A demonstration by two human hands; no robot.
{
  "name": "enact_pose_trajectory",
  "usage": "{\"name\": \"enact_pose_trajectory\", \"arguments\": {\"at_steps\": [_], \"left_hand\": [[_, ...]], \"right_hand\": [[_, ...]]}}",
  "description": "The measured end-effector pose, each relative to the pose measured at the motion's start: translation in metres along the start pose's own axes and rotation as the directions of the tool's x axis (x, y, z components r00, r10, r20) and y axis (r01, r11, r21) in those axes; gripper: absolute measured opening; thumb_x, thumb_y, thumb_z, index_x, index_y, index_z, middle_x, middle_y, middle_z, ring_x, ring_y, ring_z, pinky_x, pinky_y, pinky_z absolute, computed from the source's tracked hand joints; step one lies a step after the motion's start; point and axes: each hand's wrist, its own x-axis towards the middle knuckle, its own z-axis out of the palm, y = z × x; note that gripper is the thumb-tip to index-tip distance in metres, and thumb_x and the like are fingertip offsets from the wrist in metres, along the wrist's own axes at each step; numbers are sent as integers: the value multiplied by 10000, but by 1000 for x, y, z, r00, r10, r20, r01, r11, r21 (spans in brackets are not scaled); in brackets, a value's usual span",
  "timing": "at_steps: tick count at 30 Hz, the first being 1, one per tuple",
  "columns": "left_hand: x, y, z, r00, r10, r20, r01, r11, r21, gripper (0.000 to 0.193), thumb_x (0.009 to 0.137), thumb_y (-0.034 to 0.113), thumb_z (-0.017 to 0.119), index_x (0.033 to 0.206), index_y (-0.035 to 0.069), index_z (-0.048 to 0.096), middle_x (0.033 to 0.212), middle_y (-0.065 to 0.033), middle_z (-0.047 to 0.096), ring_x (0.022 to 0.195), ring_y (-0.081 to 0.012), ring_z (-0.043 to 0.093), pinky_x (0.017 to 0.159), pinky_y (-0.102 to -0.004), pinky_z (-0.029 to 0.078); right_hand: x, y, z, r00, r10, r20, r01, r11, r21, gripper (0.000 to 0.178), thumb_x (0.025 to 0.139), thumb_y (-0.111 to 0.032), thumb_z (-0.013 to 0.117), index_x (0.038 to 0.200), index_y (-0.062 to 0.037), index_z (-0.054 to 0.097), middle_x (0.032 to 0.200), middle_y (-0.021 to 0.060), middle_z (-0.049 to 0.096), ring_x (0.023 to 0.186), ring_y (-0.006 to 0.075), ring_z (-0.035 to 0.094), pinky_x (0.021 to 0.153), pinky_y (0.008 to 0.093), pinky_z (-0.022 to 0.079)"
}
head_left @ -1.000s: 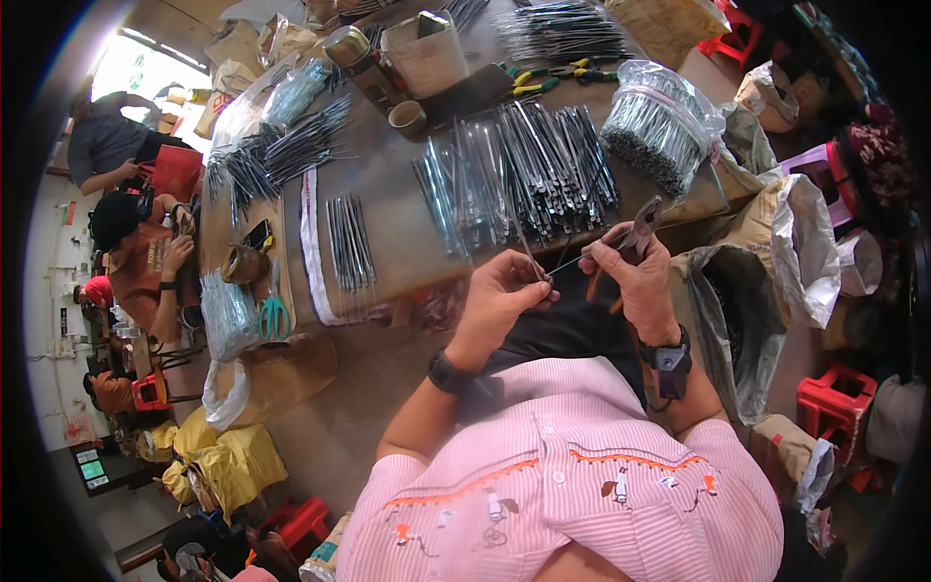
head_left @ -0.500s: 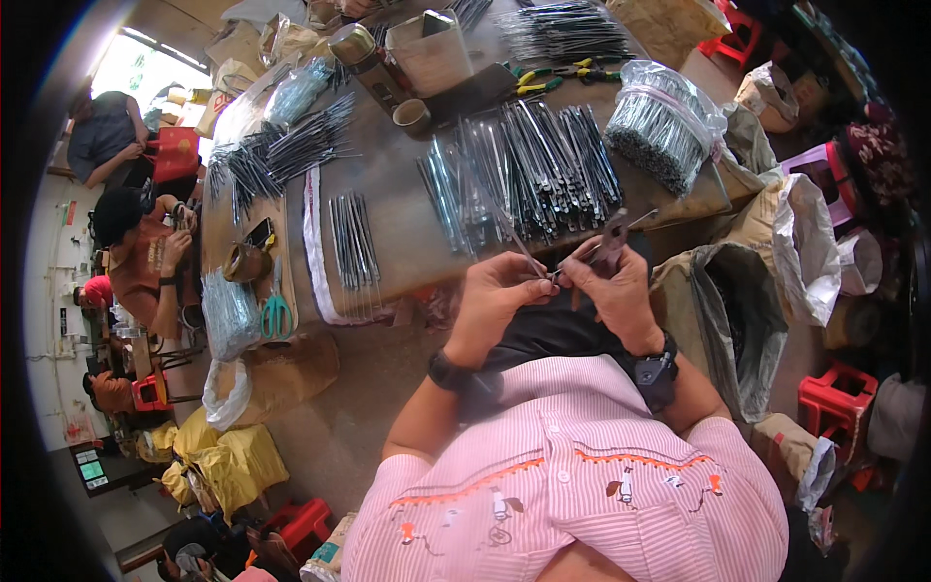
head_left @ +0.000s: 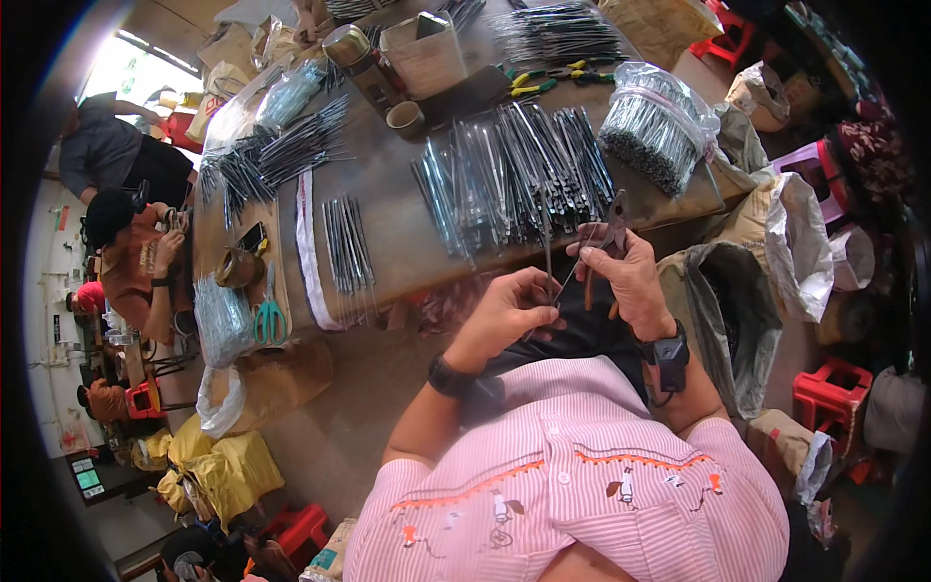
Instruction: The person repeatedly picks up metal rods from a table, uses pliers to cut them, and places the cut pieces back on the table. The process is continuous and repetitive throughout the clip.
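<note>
Both my hands are raised just off the table's near edge. My left hand [head_left: 512,312] pinches the lower end of a thin metal rod [head_left: 548,238] that points up toward the table. Pliers [head_left: 617,215] are gripped in my right hand [head_left: 626,276], jaws upward, with the handles showing below the palm. A fine wire [head_left: 572,274] runs between the fingertips of my right hand and the rod end at my left; its exact hold is too small to tell. Beyond my hands lies a wide pile of dark metal rods [head_left: 524,165].
On the table [head_left: 398,213] lie a small row of rods [head_left: 347,242], a plastic-wrapped bundle [head_left: 652,131], yellow-handled pliers [head_left: 531,85], a cup [head_left: 405,118], a flask [head_left: 364,63] and teal scissors [head_left: 271,318]. Open sacks [head_left: 732,320] stand at right. Other people work at far left.
My right hand has moved up and away from my left, and the pliers now point more upright. A wire shows between the hands. At far left, a person in dark clothes has shifted.
</note>
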Motion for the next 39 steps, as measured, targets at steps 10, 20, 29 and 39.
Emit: {"name": "enact_pose_trajectory", "arguments": {"at_steps": [10,20,29,39], "left_hand": [[-4,16,11,1000,-11,18,14,986,-165,238,899,43,608,1123,24,528,914,-54,613,828,-137,649,700,-261,544],[16,-17,8,984,-142,-109,76,882,-465,137,877,131,695,949,102,583,801,-1,601,621,-93,558,496,-195,394],[15,-14,2,969,29,-247,-90,967,-240,182,864,57,684,1041,29,653,747,4,619,538,-42,495,459,-178,367],[13,-6,12,882,369,-293,-271,906,326,194,859,-25,633,1035,22,700,822,-5,546,737,-88,513,632,-218,402]], "right_hand": [[3,5,-2,995,86,50,-87,996,32,221,847,-107,726,999,13,620,865,111,680,673,158,637,603,263,525],[-6,8,5,999,2,36,4,984,-176,183,854,-115,714,962,8,633,816,71,669,659,107,614,564,241,502],[-6,12,-29,925,363,114,-346,676,651,314,930,-264,467,1035,8,583,1136,269,610,1053,372,617,855,414,522],[-36,24,-45,904,297,306,-249,950,-187,511,766,-29,541,1268,-65,454,1073,137,570,920,226,600,754,329,529]]}}
